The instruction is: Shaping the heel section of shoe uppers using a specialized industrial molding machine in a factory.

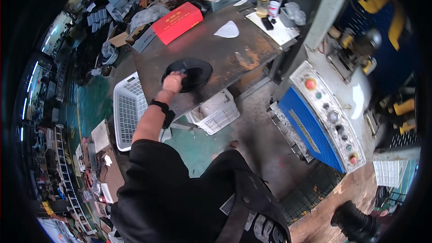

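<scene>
My left hand [173, 82] reaches over the dark worktable [148, 65], at the near left edge of a round black dish-shaped piece [198, 73]. Its fingers are closed. A small greyish bit shows at the fingertips, too small to name, and I cannot tell whether the hand grips it or the black rim. A black band [164, 110] circles that wrist. My right hand does not show.
A red box [177, 22] and a white curved piece [227, 29] lie on the table. Baskets [118, 121] stand beside and below it. To the right is a blue machine panel with buttons [310, 126]; a stack of black round pieces [355, 221] stands at lower right.
</scene>
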`<action>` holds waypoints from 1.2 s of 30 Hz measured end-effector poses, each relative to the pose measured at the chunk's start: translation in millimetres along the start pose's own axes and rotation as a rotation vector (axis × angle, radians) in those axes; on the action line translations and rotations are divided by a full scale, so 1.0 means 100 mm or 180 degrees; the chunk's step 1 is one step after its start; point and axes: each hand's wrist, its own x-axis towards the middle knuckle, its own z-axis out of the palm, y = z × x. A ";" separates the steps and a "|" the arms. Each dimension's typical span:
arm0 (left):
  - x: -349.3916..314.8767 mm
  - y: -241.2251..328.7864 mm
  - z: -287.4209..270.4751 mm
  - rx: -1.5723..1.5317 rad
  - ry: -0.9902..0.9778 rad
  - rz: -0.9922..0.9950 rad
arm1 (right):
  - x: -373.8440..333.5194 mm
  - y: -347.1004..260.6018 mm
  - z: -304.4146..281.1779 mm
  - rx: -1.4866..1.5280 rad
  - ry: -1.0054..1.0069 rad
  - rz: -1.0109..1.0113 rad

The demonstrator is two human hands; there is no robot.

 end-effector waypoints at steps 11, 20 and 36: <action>1.11 -0.40 -0.49 -0.0337 -0.0217 0.1813 | -0.51 -4.24 -0.72 0.3412 -0.3135 -0.0473; 0.76 2.55 -1.76 -0.1991 -0.1643 0.3725 | -0.92 -5.63 -1.87 0.4854 -0.3251 -0.1771; 1.03 4.92 -3.21 -0.3029 0.0354 0.4785 | 0.91 -6.32 -0.92 0.7404 -0.3807 0.0821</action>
